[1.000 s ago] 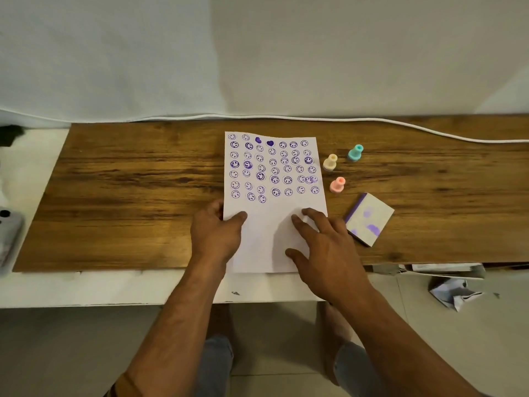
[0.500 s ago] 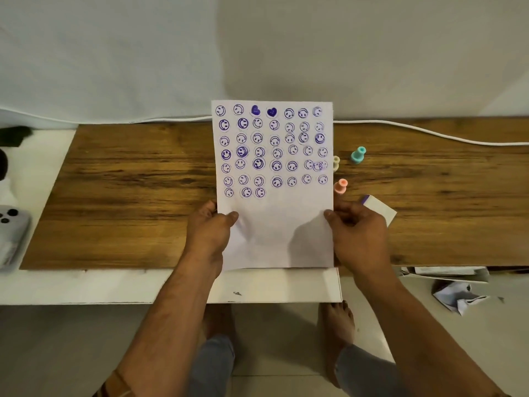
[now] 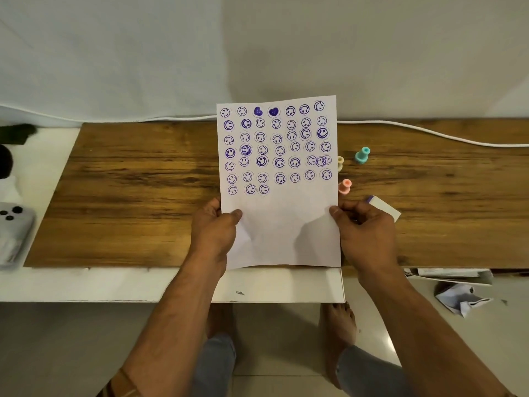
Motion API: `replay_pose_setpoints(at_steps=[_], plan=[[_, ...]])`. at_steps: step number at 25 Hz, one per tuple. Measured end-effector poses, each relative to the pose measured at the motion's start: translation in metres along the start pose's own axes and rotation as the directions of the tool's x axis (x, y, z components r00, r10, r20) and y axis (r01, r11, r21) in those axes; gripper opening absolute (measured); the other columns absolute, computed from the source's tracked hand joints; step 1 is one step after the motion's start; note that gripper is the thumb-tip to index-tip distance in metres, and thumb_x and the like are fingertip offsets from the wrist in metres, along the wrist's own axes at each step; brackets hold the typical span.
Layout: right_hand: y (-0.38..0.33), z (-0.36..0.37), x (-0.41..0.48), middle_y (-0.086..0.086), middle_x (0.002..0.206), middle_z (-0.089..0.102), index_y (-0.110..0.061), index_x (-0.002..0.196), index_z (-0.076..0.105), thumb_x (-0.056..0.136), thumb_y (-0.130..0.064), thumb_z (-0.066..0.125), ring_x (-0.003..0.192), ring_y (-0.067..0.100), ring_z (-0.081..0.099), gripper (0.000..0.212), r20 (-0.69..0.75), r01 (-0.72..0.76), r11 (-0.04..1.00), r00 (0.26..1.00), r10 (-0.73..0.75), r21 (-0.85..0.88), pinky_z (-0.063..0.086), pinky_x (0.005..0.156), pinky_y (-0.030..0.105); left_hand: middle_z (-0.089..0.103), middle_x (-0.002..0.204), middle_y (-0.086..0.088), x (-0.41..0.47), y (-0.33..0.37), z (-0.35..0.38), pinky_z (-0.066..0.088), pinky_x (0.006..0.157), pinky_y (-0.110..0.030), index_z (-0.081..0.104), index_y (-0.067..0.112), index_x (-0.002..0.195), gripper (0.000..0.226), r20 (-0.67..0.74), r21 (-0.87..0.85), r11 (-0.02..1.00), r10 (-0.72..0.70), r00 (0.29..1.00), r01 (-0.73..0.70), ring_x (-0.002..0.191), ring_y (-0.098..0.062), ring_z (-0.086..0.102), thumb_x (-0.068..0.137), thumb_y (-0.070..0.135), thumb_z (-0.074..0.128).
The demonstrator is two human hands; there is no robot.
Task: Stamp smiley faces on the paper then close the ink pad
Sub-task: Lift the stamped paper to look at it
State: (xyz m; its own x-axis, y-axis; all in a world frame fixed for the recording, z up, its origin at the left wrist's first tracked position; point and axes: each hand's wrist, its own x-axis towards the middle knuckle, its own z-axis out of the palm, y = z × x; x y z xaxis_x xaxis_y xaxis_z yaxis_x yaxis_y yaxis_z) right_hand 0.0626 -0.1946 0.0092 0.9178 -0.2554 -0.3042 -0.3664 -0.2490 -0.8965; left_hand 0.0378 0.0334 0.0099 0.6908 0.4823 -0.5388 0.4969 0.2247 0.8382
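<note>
A white sheet of paper [image 3: 282, 224] covered with several rows of purple smiley stamps is lifted off the wooden table, tilted up toward me. My left hand [image 3: 213, 233] pinches its lower left edge and my right hand [image 3: 365, 233] pinches its lower right edge. The white ink pad [image 3: 385, 209] with a purple edge lies shut on the table just behind my right hand, partly hidden by it. To the right of the sheet stand a teal stamp [image 3: 362, 155] and a pink stamp [image 3: 345, 187]; a cream stamp [image 3: 340, 163] peeks out from behind the paper's edge.
The wooden tabletop [image 3: 137, 196] rests on a white base [image 3: 114, 285]. A white cable [image 3: 429, 133] runs along the back edge. A phone [image 3: 13, 233] lies at the far left. Crumpled paper [image 3: 461, 299] lies on the floor at the right. My feet are below.
The paper lay flat on the table under both hands; both hands then gripped its lower edges and raised it upright. In the last half second it barely moved.
</note>
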Motion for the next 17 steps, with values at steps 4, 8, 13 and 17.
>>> replay_pose_setpoints(at_steps=[4, 8, 13, 17], plan=[[-0.001, 0.001, 0.000, -0.011, 0.092, 0.078, -0.031, 0.095, 0.077, 0.095, -0.023, 0.077, 0.091, 0.014, 0.073, 0.008, 0.005, -0.002, 1.000, 1.000, 0.002, 0.005, 0.063, 0.087, 0.049, 0.080, 0.106, 0.005, 0.002, -0.002, -0.002, 0.059, 0.099, -0.049, 0.075, 0.026, 0.103, 0.034, -0.007, 0.000, 1.000, 0.019, 1.000, -0.019, 0.106, -0.027, 0.076, 0.094, -0.005, 0.064], [-0.001, 0.002, 0.000, -0.012, 0.093, 0.077, -0.031, 0.096, 0.077, 0.095, -0.024, 0.077, 0.092, 0.013, 0.072, 0.008, 0.004, -0.014, 1.000, 1.000, 0.014, 0.006, 0.062, 0.087, 0.047, 0.079, 0.104, 0.004, 0.005, -0.005, -0.001, 0.060, 0.083, -0.033, 0.073, 0.024, 0.109, 0.033, -0.036, 0.008, 0.997, 0.073, 0.997, -0.073, 0.099, -0.021, 0.076, 0.093, -0.004, 0.067], [0.001, 0.004, 0.003, -0.019, 0.086, 0.074, -0.032, 0.096, 0.077, 0.094, -0.023, 0.078, 0.078, 0.000, 0.068, 0.009, -0.031, 0.027, 0.999, 0.999, -0.029, -0.044, 0.061, 0.079, 0.036, 0.072, 0.113, 0.008, 0.004, -0.009, -0.001, 0.051, 0.078, -0.017, 0.056, 0.022, 0.139, 0.061, -0.050, 0.322, 0.904, 0.311, 0.949, -0.280, 0.103, -0.014, 0.071, 0.086, 0.001, 0.079], [0.002, 0.007, 0.004, -0.020, 0.082, 0.072, -0.034, 0.092, 0.076, 0.093, -0.023, 0.078, 0.077, 0.001, 0.068, 0.012, -0.045, 0.031, 0.996, 0.998, -0.035, -0.084, 0.059, 0.077, 0.035, 0.063, 0.133, -0.002, 0.000, -0.014, -0.002, 0.056, 0.094, -0.035, 0.057, 0.023, 0.143, 0.066, 0.025, 0.603, 0.711, 0.437, 0.899, -0.363, 0.114, -0.023, 0.065, 0.085, 0.007, 0.082]])
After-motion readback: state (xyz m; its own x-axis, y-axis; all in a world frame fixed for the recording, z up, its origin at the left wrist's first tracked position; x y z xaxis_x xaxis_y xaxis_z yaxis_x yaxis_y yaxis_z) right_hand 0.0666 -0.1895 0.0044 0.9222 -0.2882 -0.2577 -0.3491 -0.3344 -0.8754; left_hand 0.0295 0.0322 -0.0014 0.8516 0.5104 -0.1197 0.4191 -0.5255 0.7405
